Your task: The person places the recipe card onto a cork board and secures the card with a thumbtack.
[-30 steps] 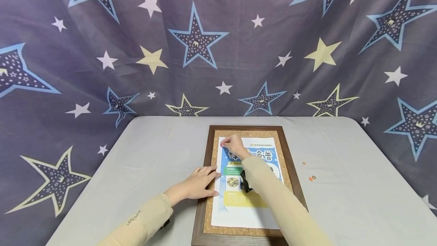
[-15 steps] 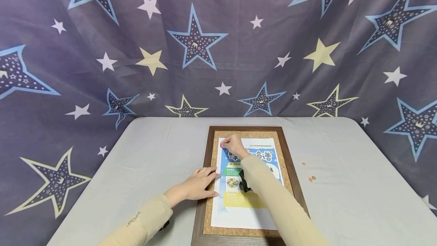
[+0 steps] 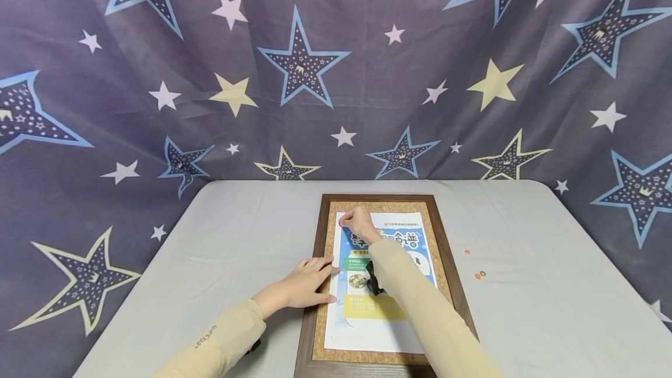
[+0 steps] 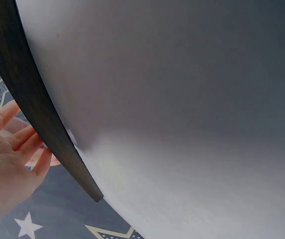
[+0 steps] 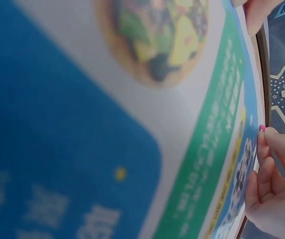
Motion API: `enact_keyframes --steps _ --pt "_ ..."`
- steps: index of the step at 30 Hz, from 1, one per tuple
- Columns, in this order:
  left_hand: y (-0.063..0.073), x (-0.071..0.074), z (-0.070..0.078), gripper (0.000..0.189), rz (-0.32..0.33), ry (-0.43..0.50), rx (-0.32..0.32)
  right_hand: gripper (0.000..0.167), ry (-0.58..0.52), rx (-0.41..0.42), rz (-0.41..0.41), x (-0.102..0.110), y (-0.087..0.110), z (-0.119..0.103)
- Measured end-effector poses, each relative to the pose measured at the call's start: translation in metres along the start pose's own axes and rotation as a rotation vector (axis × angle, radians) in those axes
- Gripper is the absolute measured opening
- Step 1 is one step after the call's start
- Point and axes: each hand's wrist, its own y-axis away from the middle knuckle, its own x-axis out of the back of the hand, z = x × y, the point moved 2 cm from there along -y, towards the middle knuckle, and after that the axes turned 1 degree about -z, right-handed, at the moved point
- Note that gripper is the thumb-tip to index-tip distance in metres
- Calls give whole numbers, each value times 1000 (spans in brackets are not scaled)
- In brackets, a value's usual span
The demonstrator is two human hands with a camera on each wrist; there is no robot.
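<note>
A printed poster [image 3: 375, 337] with a blue heading and a food photo lies on a cork board [image 3: 378, 205]. At the poster's upper left corner, my right hand [image 3: 362, 224] pinches a small pink pushpin [image 5: 262, 128] between thumb and fingertip. The pin's lower part is hidden by the fingers. My left hand [image 3: 301, 282] rests with spread fingers over the left side of the frame [image 3: 320, 232], its fingertips on the poster's left edge. In the left wrist view, the dark frame covers part of that hand's fingers.
Several small orange and dark pieces, among them a ring-like piece [image 3: 482, 273], lie on the grey-covered table [image 3: 247, 232] right of the board. A star-patterned curtain [image 3: 336, 133] hangs behind the table. My right sleeve [image 3: 420, 302] crosses over the poster.
My right forearm has shifted slightly left, while its fingers stay on the pushpin at the same corner. The left hand and poster hold their places.
</note>
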Motion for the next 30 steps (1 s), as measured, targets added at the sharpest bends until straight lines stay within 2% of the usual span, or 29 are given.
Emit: enact_keyframes --steps 1,3,5,7,8,10,13,18,20,24,28,30 --pt "0 0 0 59 -1 0 1 8 -19 14 -8 -2 -3 5" --pt "0 0 0 59 -3 0 2 10 -15 10 -20 3 2 -4" --pt "0 -1 0 59 -1 -3 2 11 -18 24 -34 22 20 -31" --pt "0 -1 0 59 0 -3 2 15 -24 26 -61 54 50 -79" --pt "0 -1 0 59 1 -3 2 11 -30 34 -57 64 59 -94" --pt "0 -1 0 59 4 -3 0 10 -65 64 -58 75 69 -110" --pt "0 -1 -1 59 6 -5 -2 10 -100 43 -93 85 76 -121" --pt "0 -1 -1 59 0 -7 -2 9 -102 -10 -115 88 78 -125" --pt "0 -1 -1 59 -4 -5 0 8 -92 -28 -100 86 76 -122" --pt "0 0 0 59 -11 0 5 9 -77 -74 -119 70 61 -99" --pt "0 1 0 59 -13 -1 7 9 -68 -33 -103 50 40 -65" --pt "-1 1 0 59 -12 -3 8 10 -64 -36 -108 45 34 -57"
